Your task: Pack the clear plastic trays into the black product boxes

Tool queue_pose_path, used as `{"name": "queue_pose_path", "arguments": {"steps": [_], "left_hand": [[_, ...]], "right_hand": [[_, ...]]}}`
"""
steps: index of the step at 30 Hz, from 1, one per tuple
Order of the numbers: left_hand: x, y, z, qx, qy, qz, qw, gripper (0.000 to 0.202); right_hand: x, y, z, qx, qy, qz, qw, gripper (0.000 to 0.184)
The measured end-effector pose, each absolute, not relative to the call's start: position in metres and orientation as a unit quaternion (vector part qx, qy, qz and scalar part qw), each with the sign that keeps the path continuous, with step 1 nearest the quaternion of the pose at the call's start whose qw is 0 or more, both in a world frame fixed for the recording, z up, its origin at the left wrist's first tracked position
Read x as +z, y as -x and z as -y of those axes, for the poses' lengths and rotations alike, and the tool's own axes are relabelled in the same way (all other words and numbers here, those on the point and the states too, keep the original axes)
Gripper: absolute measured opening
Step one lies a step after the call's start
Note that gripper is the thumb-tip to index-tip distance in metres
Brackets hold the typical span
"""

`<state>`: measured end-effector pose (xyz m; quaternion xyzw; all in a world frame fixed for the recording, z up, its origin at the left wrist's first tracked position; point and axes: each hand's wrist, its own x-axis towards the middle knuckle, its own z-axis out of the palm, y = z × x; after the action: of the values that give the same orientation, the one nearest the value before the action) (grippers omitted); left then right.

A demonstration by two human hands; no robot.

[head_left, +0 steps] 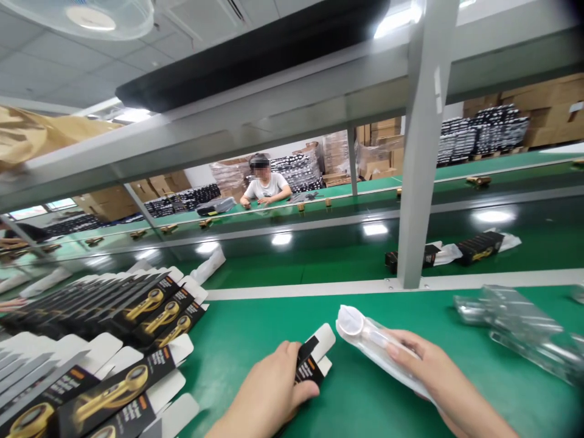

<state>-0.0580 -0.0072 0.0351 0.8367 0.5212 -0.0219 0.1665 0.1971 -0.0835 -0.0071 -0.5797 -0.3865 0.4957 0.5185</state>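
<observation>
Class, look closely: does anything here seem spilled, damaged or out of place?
Nothing spilled or damaged stands out. The black box in the left hand has open flaps, as do the boxes on the left; the clear packages at right lie loosely heaped, untidy rather than odd.

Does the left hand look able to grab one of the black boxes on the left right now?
Probably not: the left hand already holds a box, though nothing visible blocks its way to the black boxes.
</observation>
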Motion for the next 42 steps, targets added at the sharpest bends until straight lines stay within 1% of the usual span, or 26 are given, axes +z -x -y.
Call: {"name": "queue_pose_path", "arguments": {"steps": [1,5,8,12,15,19,24,28,30,33,37,42], "left_hand": [[0.033,0.057,0.007,0.004,-0.841,-0.518,0.155,0.037],[0.021,0.049,0.001,0.101,-0.865,-0.477,0.121,0.054],[0.012,0.042,-0.005,0.168,-0.897,-0.403,0.071,0.056],[0.001,0.042,-0.006,0.275,-0.908,-0.314,-0.018,0.058],[-0.004,0.047,-0.002,0.311,-0.908,-0.271,-0.069,0.064],[-0.005,0.051,0.002,0.309,-0.911,-0.252,-0.107,0.068],[-0.004,0.051,0.002,0.310,-0.911,-0.257,-0.095,0.067],[-0.003,0.046,0.007,0.309,-0.915,-0.233,-0.113,0.066],[-0.003,0.043,0.011,0.300,-0.923,-0.205,-0.127,0.066],[-0.004,0.038,0.016,0.271,-0.939,-0.157,-0.139,0.068],[-0.005,0.038,0.018,0.238,-0.949,-0.156,-0.132,0.068],[-0.004,0.038,0.017,0.235,-0.952,-0.151,-0.127,0.067]], "right_hand": [[-0.006,-0.196,0.084,0.516,0.562,0.386,0.519,0.045],[-0.001,-0.192,0.088,0.581,0.494,0.366,0.534,0.044],[0.003,-0.193,0.089,0.589,0.470,0.381,0.535,0.039],[0.007,-0.203,0.090,0.590,0.494,0.411,0.488,0.038],[0.012,-0.210,0.094,0.589,0.499,0.444,0.455,0.040],[0.018,-0.216,0.098,0.583,0.514,0.463,0.425,0.043],[0.022,-0.224,0.101,0.542,0.551,0.503,0.388,0.044],[0.020,-0.224,0.101,0.516,0.578,0.519,0.362,0.042],[0.016,-0.218,0.101,0.512,0.591,0.518,0.348,0.038],[0.011,-0.206,0.100,0.491,0.611,0.525,0.332,0.026],[0.010,-0.191,0.099,0.475,0.602,0.537,0.352,0.022],[0.009,-0.174,0.098,0.486,0.580,0.521,0.395,0.020]]}}
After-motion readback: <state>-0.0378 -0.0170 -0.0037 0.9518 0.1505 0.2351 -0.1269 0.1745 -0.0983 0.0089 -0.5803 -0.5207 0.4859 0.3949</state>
